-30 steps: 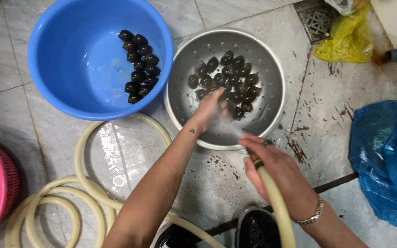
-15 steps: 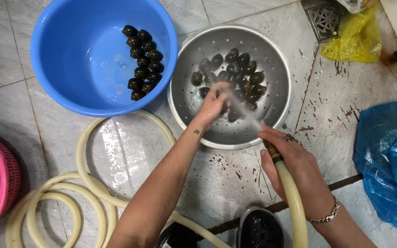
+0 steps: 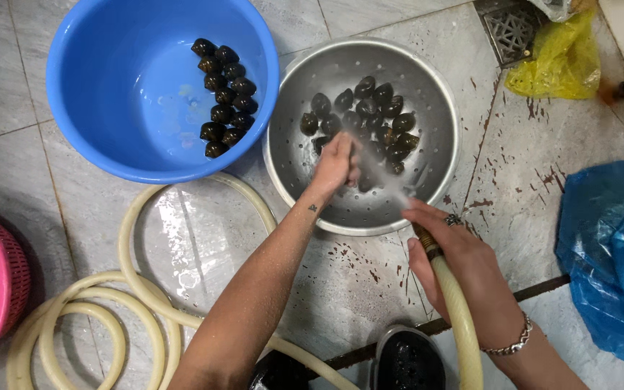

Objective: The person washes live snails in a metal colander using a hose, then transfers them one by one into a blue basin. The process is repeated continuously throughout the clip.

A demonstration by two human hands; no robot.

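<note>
Gripping one hose (image 3: 456,310), right hand (image 3: 464,267); left hand (image 3: 337,165) closed on a shell; two bowls.

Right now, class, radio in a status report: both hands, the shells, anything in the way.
Left hand in metal colander, on dark shells. Right hand grips cream hose, spraying. Nothing blocking.

I see both my forearms bare with no sleeves, a small dark mark on the inside of my left wrist just below my left hand (image 3: 335,165), and a ring and a silver chain bracelet on my right hand (image 3: 464,263) and wrist.
</note>
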